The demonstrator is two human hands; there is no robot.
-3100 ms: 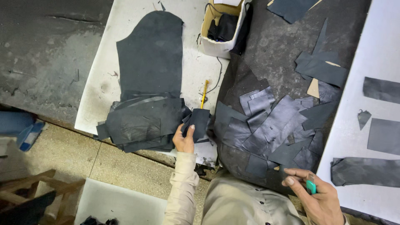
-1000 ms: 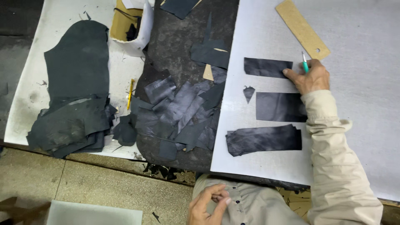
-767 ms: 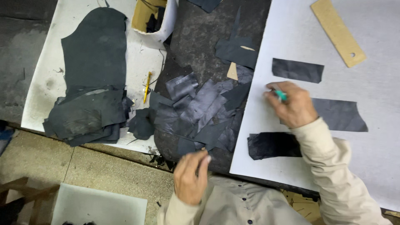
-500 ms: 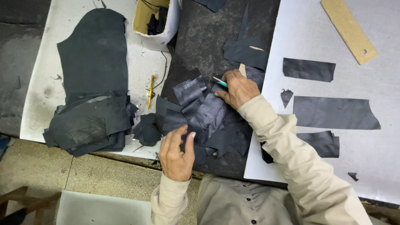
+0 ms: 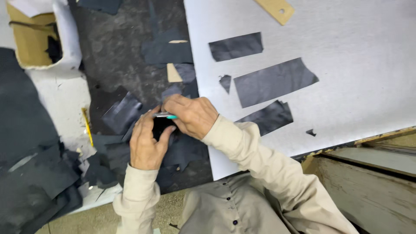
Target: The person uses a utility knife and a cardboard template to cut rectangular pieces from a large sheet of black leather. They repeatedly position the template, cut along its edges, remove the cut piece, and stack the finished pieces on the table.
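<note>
While both hands meet over the pile of dark scraps [image 5: 130,151], the work in hand seems to be picking one piece out of it. In the head view, the only one, the left hand [image 5: 146,143] lies with fingers curled around a small dark piece [image 5: 161,126], thumb at its right edge; it looks like a loose hold, but the piece is mostly hidden, so I cannot be fully sure. The right hand [image 5: 190,115] is closed on a teal pen [image 5: 165,115], whose tip points left, just above that piece. Right of the grip, on the white sheet [image 5: 346,65], three cut strips [image 5: 275,82] lie apart. Left of the grip a yellow pencil [image 5: 88,128] rests. As a judgement, the next move calls for holding the piece flat and steady under the pen.
</note>
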